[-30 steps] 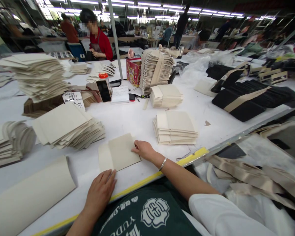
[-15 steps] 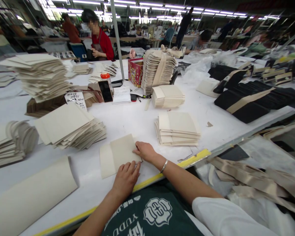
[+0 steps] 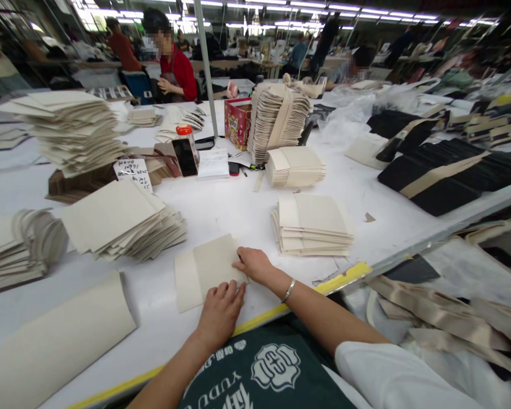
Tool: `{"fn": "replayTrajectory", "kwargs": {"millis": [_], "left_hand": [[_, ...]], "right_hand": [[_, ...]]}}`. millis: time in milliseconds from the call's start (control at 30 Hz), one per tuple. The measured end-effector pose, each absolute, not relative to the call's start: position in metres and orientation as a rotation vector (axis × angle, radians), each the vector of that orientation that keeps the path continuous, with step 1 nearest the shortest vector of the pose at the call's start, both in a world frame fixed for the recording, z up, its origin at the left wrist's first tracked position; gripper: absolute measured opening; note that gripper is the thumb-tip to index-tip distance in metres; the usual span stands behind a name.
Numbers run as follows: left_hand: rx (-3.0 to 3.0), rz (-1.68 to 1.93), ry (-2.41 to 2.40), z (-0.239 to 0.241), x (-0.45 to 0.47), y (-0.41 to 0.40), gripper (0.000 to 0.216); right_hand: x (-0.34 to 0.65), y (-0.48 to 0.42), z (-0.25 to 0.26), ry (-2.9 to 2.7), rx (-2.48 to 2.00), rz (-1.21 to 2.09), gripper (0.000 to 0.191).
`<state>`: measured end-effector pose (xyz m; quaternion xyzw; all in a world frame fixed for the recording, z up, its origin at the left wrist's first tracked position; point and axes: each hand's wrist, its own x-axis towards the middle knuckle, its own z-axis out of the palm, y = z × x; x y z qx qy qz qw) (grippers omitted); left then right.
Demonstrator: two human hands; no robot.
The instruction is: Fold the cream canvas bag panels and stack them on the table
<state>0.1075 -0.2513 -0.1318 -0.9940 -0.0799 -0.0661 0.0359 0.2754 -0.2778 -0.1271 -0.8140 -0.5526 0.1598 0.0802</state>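
A single cream fabric piece (image 3: 202, 270) with a lighter folded band on its left side lies flat on the white table near the front edge. My left hand (image 3: 220, 309) lies flat on the table at the piece's near right corner, fingers stretched out and touching it. My right hand (image 3: 252, 263) rests on the piece's right edge, fingers curled down onto the fabric. A silver bracelet (image 3: 288, 290) sits on my right wrist.
A neat stack of like pieces (image 3: 311, 224) stands to the right, a fanned pile (image 3: 121, 218) to the left, a curled cream sheet (image 3: 55, 338) at front left. Taller stacks (image 3: 66, 128), a phone (image 3: 184, 157), a red box (image 3: 237, 120) and black fabric (image 3: 451, 170) lie farther back. A person in red (image 3: 179, 68) sits across.
My left hand slid right along the table's front edge, from the piece's near left corner to its near right corner, close to my right hand. The right hand stayed on the piece's right edge.
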Motion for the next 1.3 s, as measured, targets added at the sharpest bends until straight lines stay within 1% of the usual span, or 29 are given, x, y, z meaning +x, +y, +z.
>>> {"fn": "replayTrajectory", "kwargs": {"millis": [100, 200, 267, 367, 433, 500, 600, 700, 800, 933, 1133, 1233, 1300], "left_hand": [[-3.101, -0.313, -0.277, -0.135, 0.099, -0.249, 0.033], [-3.129, -0.587, -0.33, -0.138, 0.082, -0.233, 0.029], [-3.066, -0.781, -0.482, -0.138, 0.07, -0.215, 0.026], [-2.973, -0.906, -0.704, -0.137, 0.059, -0.186, 0.022], [-2.964, -0.911, -0.746, -0.139, 0.057, -0.17, 0.026], [-2.966, -0.905, -0.729, -0.146, 0.058, -0.16, 0.034], [-2.959, -0.876, -0.707, -0.159, 0.062, -0.155, 0.047], [-2.933, -0.839, -0.72, -0.167, 0.063, -0.156, 0.053], [-2.916, -0.829, -0.741, -0.167, 0.064, -0.157, 0.052], [-2.92, -0.867, -0.794, -0.166, 0.066, -0.156, 0.047], [-2.947, -0.877, -0.812, -0.166, 0.068, -0.155, 0.044], [-2.967, -0.82, -0.819, -0.163, 0.066, -0.153, 0.042], [-2.977, -0.72, -0.786, -0.161, 0.066, -0.151, 0.045]], "right_hand": [[0.271, -0.28, -0.126, -1.622, -2.401, 0.476, 0.019], [0.268, -0.283, -0.13, -1.571, -2.346, 0.487, 0.016], [0.268, -0.284, -0.133, -1.548, -2.296, 0.514, 0.016], [0.269, -0.284, -0.138, -1.529, -2.247, 0.556, 0.017], [0.269, -0.282, -0.139, -1.506, -2.25, 0.593, 0.019], [0.269, -0.281, -0.139, -1.476, -2.262, 0.636, 0.019], [0.269, -0.279, -0.14, -1.443, -2.275, 0.694, 0.021], [0.271, -0.278, -0.142, -1.437, -2.283, 0.747, 0.023], [0.273, -0.277, -0.143, -1.463, -2.298, 0.77, 0.026], [0.274, -0.274, -0.144, -1.475, -2.292, 0.71, 0.033], [0.273, -0.266, -0.143, -1.414, -2.328, 0.69, 0.037], [0.273, -0.264, -0.145, -1.427, -2.372, 0.662, 0.038], [0.273, -0.263, -0.147, -1.443, -2.396, 0.645, 0.039]]}}
